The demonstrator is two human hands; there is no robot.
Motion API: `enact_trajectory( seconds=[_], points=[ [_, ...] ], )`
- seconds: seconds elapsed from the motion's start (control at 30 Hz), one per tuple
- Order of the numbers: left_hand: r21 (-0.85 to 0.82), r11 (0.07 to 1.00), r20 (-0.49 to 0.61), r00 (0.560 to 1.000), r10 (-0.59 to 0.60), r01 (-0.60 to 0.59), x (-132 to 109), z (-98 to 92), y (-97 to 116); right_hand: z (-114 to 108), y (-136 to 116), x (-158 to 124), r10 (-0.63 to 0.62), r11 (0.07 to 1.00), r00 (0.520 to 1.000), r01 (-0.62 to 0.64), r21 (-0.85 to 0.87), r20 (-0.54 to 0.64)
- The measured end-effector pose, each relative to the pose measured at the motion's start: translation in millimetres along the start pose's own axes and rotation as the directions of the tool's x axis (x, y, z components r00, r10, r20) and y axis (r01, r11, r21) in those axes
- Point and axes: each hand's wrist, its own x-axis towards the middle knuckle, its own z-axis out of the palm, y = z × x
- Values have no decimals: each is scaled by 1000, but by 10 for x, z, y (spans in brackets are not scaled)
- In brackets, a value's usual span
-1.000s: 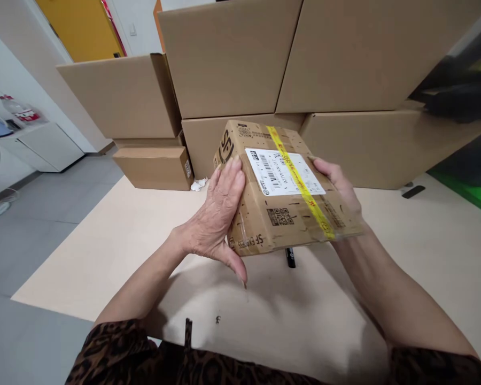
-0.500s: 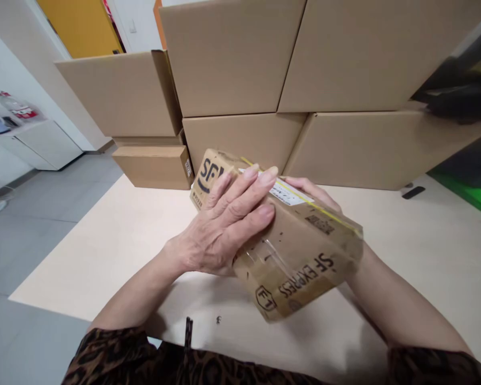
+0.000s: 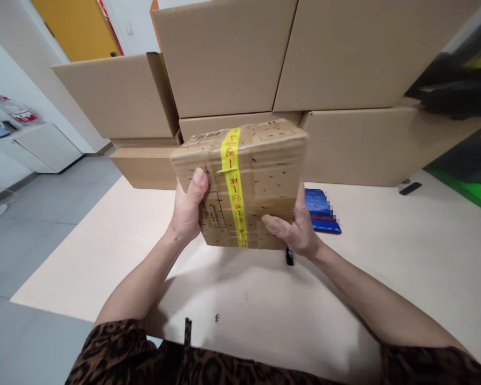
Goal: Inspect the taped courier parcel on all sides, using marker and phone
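A brown cardboard box (image 3: pixel 260 176) is held up above the table, its broad face tilted towards me. Yellow tape (image 3: pixel 234 187) with red printing runs down that face and over the upper edge. My left hand (image 3: pixel 188 208) grips the box's left side, thumb on the front. On the lower right, my right hand (image 3: pixel 294 227) clasps it with the thumb across the face. The other fingers of both hands are hidden behind the box. A phone with a lit blue screen (image 3: pixel 317 203) lies on the table just beyond my right hand.
Large cardboard cartons (image 3: pixel 232 59) are stacked along the back of the pale table (image 3: pixel 80 251). A flat brown box (image 3: pixel 144 168) stands at the back left. A small black object (image 3: pixel 289 256) lies below the held box, another dark one (image 3: pixel 410 188) at the far right.
The box has been turned, so its yellow-taped face now points at me instead of the printed sides. My left hand has shifted from its top to its left edge. The phone has come into view.
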Motion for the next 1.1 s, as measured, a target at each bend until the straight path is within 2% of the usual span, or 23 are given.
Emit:
enact_trajectory(
  seconds=[0.07, 0.13, 0.3, 0.37, 0.43, 0.5, 0.57, 0.63, 0.73, 0.8, 0.9, 0.97, 1.1],
  points=[
    [-53, 994, 1, 995, -98, 98, 4, 14, 29, -3, -28, -8, 12, 999, 999, -11, 41, -41],
    [-51, 988, 25, 989, -146, 147, -16, 15, 8, -26, -68, 10, 65, 994, 991, -54, 96, -113],
    [114, 992, 155, 985, -80, 62, -121, -23, -168, -157, -170, 136, 231, 963, 932, -178, 202, -280],
    [163, 986, 233, 970, -66, 28, -161, -33, -241, -213, -193, 200, 295, 940, 908, -219, 263, -297],
    [180, 982, 280, 955, -101, 51, -195, -22, -302, -249, -202, 258, 363, 905, 885, -262, 334, -291],
    [172, 976, 248, 953, -175, 135, -218, 10, -341, -261, -195, 297, 421, 871, 865, -300, 389, -273],
    [139, 967, 159, 959, -236, 215, -218, 52, -349, -249, -166, 309, 442, 854, 865, -324, 407, -239],
    [65, 964, 76, 962, -261, 256, -189, 82, -323, -221, -112, 291, 409, 867, 891, -313, 389, -196],
    [-68, 954, 2, 956, -293, 292, -96, 83, -248, -171, -1, 230, 277, 924, 949, -221, 311, -149],
    [-133, 942, -23, 950, -313, 307, -23, 57, -203, -141, 68, 183, 159, 969, 978, -129, 209, -134],
    [-217, 916, -29, 936, -351, 337, 70, 0, -161, -107, 129, 121, 4, 1000, 994, -1, 30, -107],
    [-276, 875, -6, 910, -415, 398, 112, -43, -146, -92, 146, 84, -47, 997, 995, 43, -59, -84],
    [-341, 781, 33, 837, -546, 523, 148, -125, -157, -70, 164, 33, -70, 988, 994, 58, -145, -82]
  ],
)
